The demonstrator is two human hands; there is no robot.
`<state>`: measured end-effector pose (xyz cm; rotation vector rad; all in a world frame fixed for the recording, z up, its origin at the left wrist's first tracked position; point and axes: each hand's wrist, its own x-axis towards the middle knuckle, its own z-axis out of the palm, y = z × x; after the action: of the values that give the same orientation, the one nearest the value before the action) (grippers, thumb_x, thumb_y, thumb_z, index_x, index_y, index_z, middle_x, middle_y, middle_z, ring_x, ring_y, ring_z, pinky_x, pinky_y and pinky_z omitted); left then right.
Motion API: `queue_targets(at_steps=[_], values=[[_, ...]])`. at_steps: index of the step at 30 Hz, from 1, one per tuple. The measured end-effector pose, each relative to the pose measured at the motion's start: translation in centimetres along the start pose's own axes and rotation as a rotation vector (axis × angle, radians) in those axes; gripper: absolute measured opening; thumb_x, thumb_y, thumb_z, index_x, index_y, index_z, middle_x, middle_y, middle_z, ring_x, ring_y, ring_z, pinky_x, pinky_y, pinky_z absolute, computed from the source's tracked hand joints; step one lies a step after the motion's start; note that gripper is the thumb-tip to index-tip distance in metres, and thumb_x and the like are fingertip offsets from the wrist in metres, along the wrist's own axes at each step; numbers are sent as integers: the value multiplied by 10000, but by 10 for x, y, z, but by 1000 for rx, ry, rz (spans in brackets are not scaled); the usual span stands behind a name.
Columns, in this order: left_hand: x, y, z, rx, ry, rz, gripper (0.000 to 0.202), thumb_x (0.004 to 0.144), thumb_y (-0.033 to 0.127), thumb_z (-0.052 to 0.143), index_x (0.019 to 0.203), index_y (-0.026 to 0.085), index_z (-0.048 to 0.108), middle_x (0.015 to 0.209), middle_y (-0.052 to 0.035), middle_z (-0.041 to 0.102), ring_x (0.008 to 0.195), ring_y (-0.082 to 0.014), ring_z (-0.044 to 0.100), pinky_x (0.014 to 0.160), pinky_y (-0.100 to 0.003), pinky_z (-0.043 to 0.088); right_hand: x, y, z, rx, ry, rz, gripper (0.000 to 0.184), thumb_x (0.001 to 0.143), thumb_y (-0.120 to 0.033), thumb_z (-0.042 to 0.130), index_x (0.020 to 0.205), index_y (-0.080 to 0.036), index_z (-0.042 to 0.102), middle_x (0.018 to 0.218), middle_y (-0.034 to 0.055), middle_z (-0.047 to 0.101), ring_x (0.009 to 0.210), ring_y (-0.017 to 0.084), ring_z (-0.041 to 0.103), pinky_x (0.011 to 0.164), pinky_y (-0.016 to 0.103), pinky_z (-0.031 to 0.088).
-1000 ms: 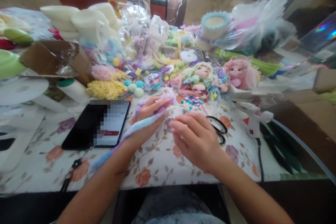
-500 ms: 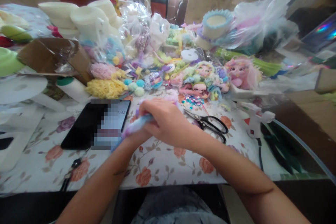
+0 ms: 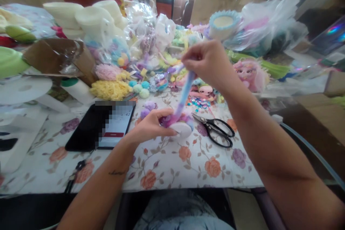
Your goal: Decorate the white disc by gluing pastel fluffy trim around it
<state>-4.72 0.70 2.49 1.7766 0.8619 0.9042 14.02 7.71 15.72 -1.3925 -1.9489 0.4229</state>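
Observation:
My left hand [image 3: 151, 126] is closed on a small round white piece [image 3: 182, 129] partly wound with fuzzy purple and blue pipe cleaner, low over the flowered tablecloth [image 3: 172, 165]. The pipe cleaner [image 3: 184, 95] runs up from it to my right hand [image 3: 206, 61], which pinches its upper end, raised above the table. Black scissors [image 3: 217, 133] lie just right of the white piece. A phone [image 3: 104, 126] lies to the left of my left hand.
Behind my hands is a heap of craft stuff: doll heads [image 3: 246, 73], pom-poms [image 3: 141, 90], yellow fluff [image 3: 109, 90], plastic bags [image 3: 145, 28], stacked white foam cups [image 3: 88, 16], a cardboard box [image 3: 58, 55], a blue-trimmed foam ring [image 3: 223, 23]. A keyring [image 3: 77, 170] lies near the front edge.
My right hand has risen from over my left hand to well above the table, pulling the pipe cleaner up taut. My left hand now holds the white piece further right.

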Motion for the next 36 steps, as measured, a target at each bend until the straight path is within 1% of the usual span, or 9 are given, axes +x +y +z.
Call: queue_targets(at_steps=[2,4,6,11,14,19,24,31,36], values=[[-1,-3,-1,-85,-66,-57,386,651,258,862,1026,251,769,1047,-37,753,988,-256,717,853,-359,607,-4,30,-5,-213,-76,-22,104,769,-94,698,674,-104,737,534,-20,580,650,155,650,724,310,503],[-1,-6,-1,-117,-88,-98,424,629,256,875,1038,269,765,1067,-32,749,1009,-257,712,874,-362,603,-11,55,-6,-326,-224,2,209,770,-193,748,569,-152,709,436,-26,522,553,145,586,650,300,471],[0,-8,-1,-114,-79,-105,426,618,269,881,1028,282,767,1055,-24,752,1006,-256,713,869,-363,608,-21,66,-5,-357,-315,-32,274,835,-303,707,591,-181,724,464,-12,561,529,135,548,613,291,441],[0,-8,0,-125,-89,-123,455,622,284,883,1060,293,761,1055,-19,752,1004,-261,712,865,-375,612,-51,49,1,-51,-457,-264,245,925,-349,598,1059,-220,757,981,43,757,846,168,667,742,275,479],[0,-7,-1,-130,-111,-114,457,641,274,872,1082,299,755,1072,-15,752,1023,-260,705,904,-388,596,-63,44,4,77,-584,-263,326,927,-313,590,1226,-218,678,1036,39,760,910,173,685,790,279,496],[0,-5,-2,-62,-100,-73,415,642,247,865,1042,294,765,1130,-22,744,1094,-275,686,982,-408,560,-68,53,12,83,-581,-279,329,837,-304,708,1150,-205,704,1034,51,742,938,195,677,823,310,501],[-1,-5,-4,-39,-52,-85,488,623,214,871,1089,303,758,1173,-24,735,1111,-277,682,997,-391,550,-63,47,9,123,-559,-274,283,770,-179,726,1052,-188,733,945,26,728,877,174,656,808,294,490],[-2,2,-4,-13,-81,-184,568,648,293,855,1196,241,715,1253,-47,695,1156,-264,649,1018,-352,522,-57,36,4,128,-624,-312,191,815,-169,682,995,-161,745,740,-15,626,671,109,523,615,245,391],[-2,4,-4,63,-69,-184,543,624,324,869,1143,239,732,1283,-51,680,1209,-293,618,1086,-385,477,-54,36,8,346,-668,-72,166,825,-178,667,976,-149,730,614,-56,549,505,60,443,474,214,331]])
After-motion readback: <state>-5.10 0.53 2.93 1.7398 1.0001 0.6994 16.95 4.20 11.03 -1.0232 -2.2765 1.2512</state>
